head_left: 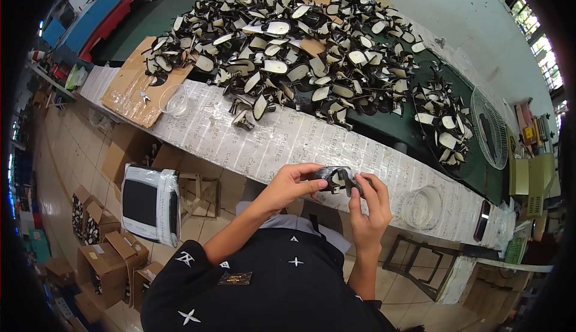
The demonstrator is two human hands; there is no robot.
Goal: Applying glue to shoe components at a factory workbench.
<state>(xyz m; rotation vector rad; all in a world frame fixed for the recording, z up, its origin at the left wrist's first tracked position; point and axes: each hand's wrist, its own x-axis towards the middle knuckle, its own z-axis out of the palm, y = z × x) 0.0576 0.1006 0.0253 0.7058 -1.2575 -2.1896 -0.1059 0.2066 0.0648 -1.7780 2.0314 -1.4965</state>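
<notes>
Over the near edge of the table, I hold a glossy black shoe part [334, 174] with a curved shape and a strap-like section. My left hand [291, 183] pinches its left end between thumb and fingers. At its right end, my right hand [373, 203] grips it with the thumb and fingertips. Its underside is hidden. Beyond my hands lies a large heap of similar black shoe parts [276, 67] with whitish oval faces. A few loose shoe parts [260, 107] rest at the heap's near edge.
The table [288, 146] has a printed, plastic-covered edge. A clear round tub [422, 207] stands right, another clear tub [175, 101] left beside flat cardboard [129, 89]. A round wire fan guard [489, 128] and a phone [482, 219] are at right. A padded stool [150, 203] and cartons [105, 269] stand left.
</notes>
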